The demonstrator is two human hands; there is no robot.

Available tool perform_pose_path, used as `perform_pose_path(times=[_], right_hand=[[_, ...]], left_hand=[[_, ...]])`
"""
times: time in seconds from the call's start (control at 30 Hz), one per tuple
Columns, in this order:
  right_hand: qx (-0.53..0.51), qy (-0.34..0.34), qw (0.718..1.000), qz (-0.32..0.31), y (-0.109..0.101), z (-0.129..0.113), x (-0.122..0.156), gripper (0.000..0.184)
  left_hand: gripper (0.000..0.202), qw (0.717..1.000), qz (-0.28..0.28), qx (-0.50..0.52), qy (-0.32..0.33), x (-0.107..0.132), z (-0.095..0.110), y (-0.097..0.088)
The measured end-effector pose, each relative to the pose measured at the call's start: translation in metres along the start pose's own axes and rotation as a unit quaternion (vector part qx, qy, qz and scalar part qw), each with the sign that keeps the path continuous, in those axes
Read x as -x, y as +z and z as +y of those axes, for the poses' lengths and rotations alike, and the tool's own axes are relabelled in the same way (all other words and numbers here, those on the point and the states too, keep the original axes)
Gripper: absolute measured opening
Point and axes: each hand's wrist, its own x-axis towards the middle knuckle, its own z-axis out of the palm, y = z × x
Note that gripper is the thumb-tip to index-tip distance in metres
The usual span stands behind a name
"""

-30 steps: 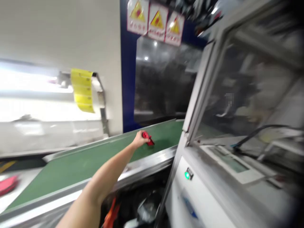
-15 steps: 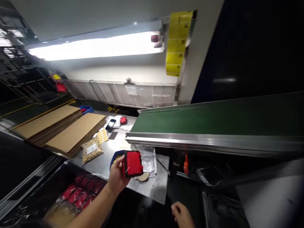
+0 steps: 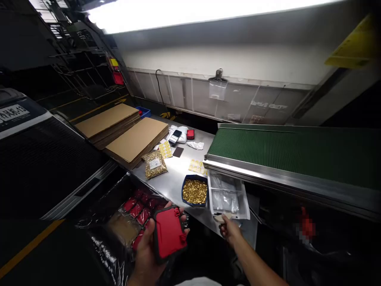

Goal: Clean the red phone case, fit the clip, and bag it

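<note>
My left hand (image 3: 149, 250) is wrapped round a red case (image 3: 170, 232) with a black rim and two red latches on its right side. The case is tilted, its flat red face toward me. My right hand (image 3: 229, 229) pinches the edge of a flat tan piece (image 3: 219, 218) at the front of a white tray (image 3: 244, 202). Clear plastic bags (image 3: 225, 200) lie in that tray. Just left of it stands a blue bin (image 3: 195, 204) of small gold-coloured metal parts (image 3: 195, 190).
A green conveyor belt (image 3: 250, 143) runs off to the right. Cardboard stacks (image 3: 138, 139), a bag of gold-coloured parts (image 3: 155, 163), a phone (image 3: 175, 136) and another red case (image 3: 190, 134) are on the metal table (image 3: 166, 186). Wrapped red cases (image 3: 137, 208) fill a plastic-lined box below.
My left hand has brought the red case lower and nearer to me. The right hand has reached forward to the tray and taken hold of the tan piece. The view has swung left and down.
</note>
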Motion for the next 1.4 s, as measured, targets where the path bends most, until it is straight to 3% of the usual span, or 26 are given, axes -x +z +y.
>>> perform_pose_path(times=[0.13,0.2,0.27,0.37,0.43,0.67,0.97,1.27,1.33,1.4], right_hand=[[-0.031,-0.044,0.997,-0.06,-0.007,-0.028,0.062,0.051],[-0.025,-0.135,0.982,-0.126,-0.012,-0.053,0.107,0.056],[0.003,-0.231,0.959,-0.165,-0.016,-0.081,0.153,0.048],[0.086,-0.367,0.882,-0.284,-0.023,-0.118,0.207,0.021],[0.137,-0.436,0.828,-0.325,-0.03,-0.134,0.228,0.011],[0.232,-0.598,0.703,-0.306,-0.055,-0.136,0.237,0.026],[0.246,-0.62,0.686,-0.291,-0.068,-0.133,0.24,0.022],[0.257,-0.627,0.669,-0.306,-0.068,-0.123,0.238,0.03],[0.249,-0.64,0.671,-0.279,-0.065,-0.124,0.238,0.031],[0.221,-0.648,0.694,-0.224,-0.062,-0.126,0.239,0.031]], left_hand=[[0.063,0.999,-0.041,-0.01,0.008,-0.001,-0.006,0.006],[0.067,0.998,-0.054,-0.025,-0.019,0.001,-0.013,0.015],[0.063,0.996,-0.067,-0.031,-0.055,0.004,-0.022,0.026],[0.05,0.989,-0.098,-0.044,-0.098,0.009,-0.037,0.043],[0.046,0.984,-0.119,-0.073,-0.111,0.012,-0.047,0.051],[0.036,0.981,-0.104,-0.095,-0.134,0.023,-0.073,0.069],[0.031,0.983,-0.061,-0.054,-0.163,0.031,-0.087,0.073],[0.028,0.984,-0.071,-0.019,-0.164,0.038,-0.094,0.07],[0.031,0.98,-0.084,-0.015,-0.182,0.038,-0.093,0.072],[0.031,0.979,-0.089,-0.014,-0.181,0.038,-0.09,0.075]])
